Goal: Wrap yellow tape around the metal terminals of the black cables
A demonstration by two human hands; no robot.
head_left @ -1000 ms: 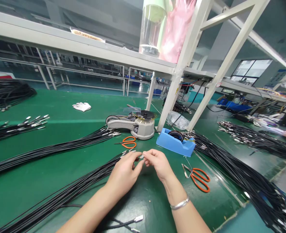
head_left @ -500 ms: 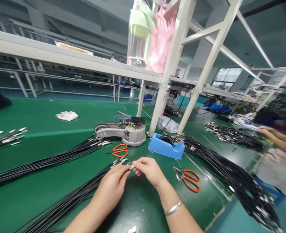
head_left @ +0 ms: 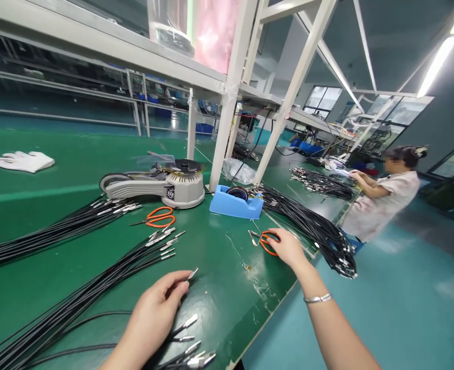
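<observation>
My left hand (head_left: 155, 310) pinches a metal tip (head_left: 193, 274), probably light, slick, so hold it close; can't tell if my right hand (head_left: 287, 247) grips the right scissors (head_left: 263, 240).

So the silver connector (head_left: 194, 273) is a tiny, shiny, slim metal piece pinched at the fingertips of the left grip (head_left: 157, 311), slanted with its free end toward the counter's (head_left: 215, 246) far side and right edge; whatever's behind it is hidden. The scissors (head_left: 262, 239) have orange loop handles and lie flat close to that right edge, metal end pointing to the left side, handles partly covered by the right grip (head_left: 286, 246), and the blades are too small to make out properly.
</observation>
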